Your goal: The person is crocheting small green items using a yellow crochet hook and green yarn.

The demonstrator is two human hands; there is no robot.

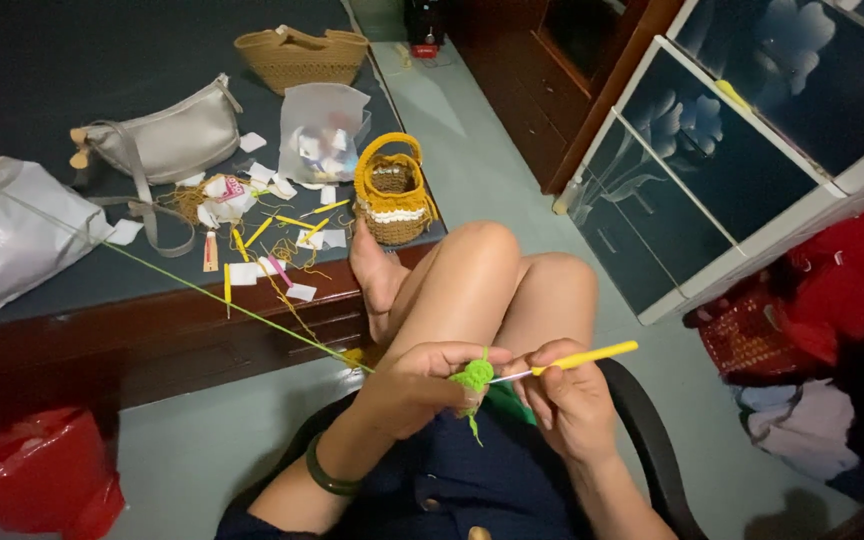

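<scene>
I am pinching the green crochet piece (pixel 473 377) in my left hand (pixel 422 385), fingers closed, above my lap. My right hand (pixel 567 395) is gripping the yellow hook (pixel 582 358), its tip touching the piece. Green yarn (pixel 222 297) is running to the white bag (pixel 12 230) on the table (pixel 42 70).

The crochet piece (pixel 473 376) is bright green, and the yarn strand (pixel 232 306) running from it is the same green. The crochet hook (pixel 582 358) has a yellow handle and a silvery tip. A dark green bangle (pixel 327 478) circles the left wrist. On the dark teal worktop (pixel 42 70) stand a small basket (pixel 393 195) in mustard yellow with a white band, a pale grey bag (pixel 172 140) and a tan woven basket (pixel 300 56). A red plastic bag (pixel 37 478) lies at the near left.
</scene>
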